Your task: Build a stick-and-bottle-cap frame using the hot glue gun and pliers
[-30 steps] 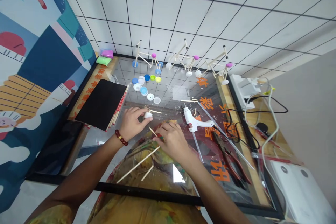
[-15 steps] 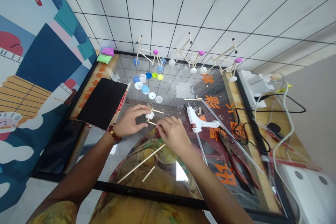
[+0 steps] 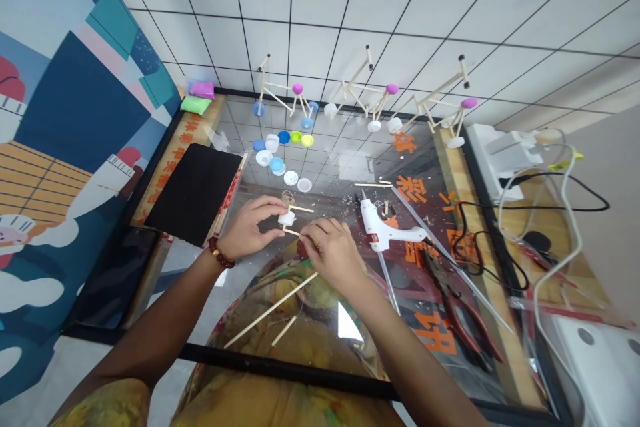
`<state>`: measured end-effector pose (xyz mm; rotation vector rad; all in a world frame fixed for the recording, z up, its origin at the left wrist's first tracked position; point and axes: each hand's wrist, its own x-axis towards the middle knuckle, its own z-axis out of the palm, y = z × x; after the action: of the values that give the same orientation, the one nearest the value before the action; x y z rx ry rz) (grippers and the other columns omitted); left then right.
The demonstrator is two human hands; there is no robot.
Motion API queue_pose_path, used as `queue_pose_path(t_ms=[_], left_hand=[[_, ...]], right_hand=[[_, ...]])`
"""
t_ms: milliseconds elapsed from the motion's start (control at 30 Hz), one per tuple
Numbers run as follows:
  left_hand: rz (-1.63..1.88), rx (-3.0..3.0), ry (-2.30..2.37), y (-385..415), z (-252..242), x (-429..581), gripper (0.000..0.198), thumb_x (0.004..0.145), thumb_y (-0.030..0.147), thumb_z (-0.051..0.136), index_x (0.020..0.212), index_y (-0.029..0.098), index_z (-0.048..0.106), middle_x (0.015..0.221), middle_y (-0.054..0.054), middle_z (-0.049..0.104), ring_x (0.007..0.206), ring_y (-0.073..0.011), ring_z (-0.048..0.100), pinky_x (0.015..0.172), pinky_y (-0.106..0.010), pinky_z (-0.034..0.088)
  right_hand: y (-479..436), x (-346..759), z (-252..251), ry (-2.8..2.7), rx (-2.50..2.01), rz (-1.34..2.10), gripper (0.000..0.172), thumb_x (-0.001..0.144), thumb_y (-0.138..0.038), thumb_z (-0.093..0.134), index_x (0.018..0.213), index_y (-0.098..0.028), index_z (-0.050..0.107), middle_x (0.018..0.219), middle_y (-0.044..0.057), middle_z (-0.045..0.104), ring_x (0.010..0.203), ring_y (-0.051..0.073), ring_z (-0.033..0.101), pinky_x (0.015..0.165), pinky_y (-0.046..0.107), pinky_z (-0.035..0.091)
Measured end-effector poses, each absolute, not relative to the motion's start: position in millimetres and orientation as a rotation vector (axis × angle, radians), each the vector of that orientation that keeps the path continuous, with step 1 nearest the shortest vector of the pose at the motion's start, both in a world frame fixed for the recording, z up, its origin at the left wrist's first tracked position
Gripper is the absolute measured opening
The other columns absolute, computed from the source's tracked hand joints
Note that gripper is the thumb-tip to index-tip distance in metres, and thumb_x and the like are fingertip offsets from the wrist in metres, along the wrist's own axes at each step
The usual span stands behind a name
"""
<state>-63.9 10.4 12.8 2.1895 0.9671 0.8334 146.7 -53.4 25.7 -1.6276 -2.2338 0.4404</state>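
From my end, the clearest room lies left of the long stick (image 3: 273,310), on bare, glossy tabletop (image 3: 245,280) running down to the black front edge (image 3: 260,365). On the right I have less space: the white glue gun (image 3: 385,230) lies just beyond the right hand (image 3: 334,250), and the red-handled pliers (image 3: 463,313) lie close to the right side.

The left hand (image 3: 253,227) has thumb and forefinger spread narrowly around the white cap (image 3: 287,219), near the middle of the tabletop; I cannot tell whether they press on it. The right hand pinches the thin stick (image 3: 292,231), its far end at the cap's near side. A second wooden piece (image 3: 303,209) points rightward from the cap's far side.

I see smooth, round plastic caps (image 3: 291,178) in white, blue and yellow-green beyond the hands, and a matte black sheet (image 3: 193,193) on the left. Three spindly stick models (image 3: 360,103) with magenta knobs stand along the back edge.

The surface mirrors the white tiled wall (image 3: 320,7); a painted mural (image 3: 75,113) fills the left.
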Motion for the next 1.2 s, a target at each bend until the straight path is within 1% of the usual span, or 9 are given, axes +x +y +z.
queue_pose_path(t_ms=[167,367,500,700,833,900,1000,1133,1200], left_hand=[[0.868,2.210,0.944,10.7,11.4,-63.5,0.033,0.075,0.018,0.076,0.107,0.020,0.067,0.113,-0.009,0.067,0.106,-0.0225,0.064,0.094,-0.039,0.051],[0.878,2.225,0.935,10.4,15.3,-63.9,0.035,0.074,0.016,0.076,0.107,0.019,0.064,0.113,-0.009,0.064,0.107,-0.0214,0.062,0.094,-0.037,0.051],[0.830,2.263,0.923,10.7,15.2,-67.2,0.031,0.075,0.015,0.074,0.103,0.019,0.062,0.112,-0.009,0.062,0.105,-0.0206,0.061,0.093,-0.036,0.051],[0.822,2.292,0.897,8.8,12.7,-68.1,0.017,0.078,0.012,0.070,0.090,0.018,0.059,0.097,-0.005,0.063,0.091,-0.0160,0.062,0.083,-0.030,0.051],[0.861,2.352,0.909,8.4,13.3,-66.1,0.025,0.076,0.017,0.074,0.099,0.018,0.063,0.103,-0.007,0.061,0.096,-0.0184,0.061,0.084,-0.032,0.052],[0.883,2.364,0.883,8.7,13.6,-65.3,0.026,0.077,0.017,0.073,0.102,0.019,0.066,0.104,-0.008,0.060,0.097,-0.0188,0.060,0.083,-0.033,0.053],[0.901,2.375,0.851,9.0,14.1,-64.3,0.019,0.079,0.017,0.071,0.098,0.020,0.068,0.103,-0.007,0.059,0.095,-0.0178,0.059,0.081,-0.032,0.053],[0.930,2.408,0.857,8.3,15.3,-63.5,0.017,0.079,0.016,0.072,0.095,0.019,0.069,0.108,-0.009,0.057,0.097,-0.0186,0.058,0.083,-0.034,0.053],[0.929,2.445,0.860,7.6,16.0,-63.2,0.013,0.078,0.017,0.072,0.091,0.018,0.069,0.111,-0.010,0.056,0.098,-0.0195,0.058,0.085,-0.037,0.052]], right_hand=[[-52.9,146.3,23.1,-2.216,-1.608,0.421,0.014,0.094,-0.019,0.055,0.093,-0.021,0.068,0.095,0.004,0.069,0.088,0.020,0.056,0.076,0.033,0.032],[-53.6,144.7,20.6,-2.209,-1.633,0.421,0.013,0.093,-0.020,0.056,0.093,-0.021,0.069,0.095,0.005,0.068,0.087,0.021,0.056,0.075,0.034,0.032],[-55.0,144.1,21.2,-2.205,-1.642,0.401,0.012,0.092,-0.021,0.057,0.094,-0.021,0.069,0.096,0.006,0.068,0.088,0.021,0.057,0.077,0.034,0.033],[-57.2,146.6,25.8,-2.242,-1.675,0.427,0.014,0.093,-0.019,0.056,0.091,-0.020,0.069,0.089,0.005,0.068,0.086,0.021,0.058,0.079,0.035,0.033],[-59.6,149.7,23.1,-2.220,-1.698,0.415,0.013,0.092,-0.016,0.055,0.089,-0.019,0.068,0.089,0.005,0.068,0.085,0.021,0.056,0.078,0.035,0.033],[-60.5,150.7,21.2,-2.205,-1.693,0.415,0.013,0.091,-0.015,0.056,0.087,-0.020,0.067,0.089,0.004,0.068,0.085,0.021,0.055,0.077,0.034,0.032],[-61.0,151.2,19.7,-2.181,-1.680,0.433,0.013,0.091,-0.014,0.055,0.087,-0.020,0.066,0.088,0.004,0.068,0.086,0.021,0.055,0.077,0.034,0.031],[-60.6,150.9,19.7,-2.147,-1.677,0.456,0.013,0.091,-0.014,0.054,0.087,-0.020,0.066,0.090,0.004,0.068,0.087,0.021,0.055,0.077,0.034,0.030],[-60.5,151.0,20.2,-2.146,-1.681,0.469,0.013,0.092,-0.015,0.054,0.088,-0.020,0.066,0.090,0.004,0.068,0.087,0.021,0.055,0.077,0.034,0.030]])
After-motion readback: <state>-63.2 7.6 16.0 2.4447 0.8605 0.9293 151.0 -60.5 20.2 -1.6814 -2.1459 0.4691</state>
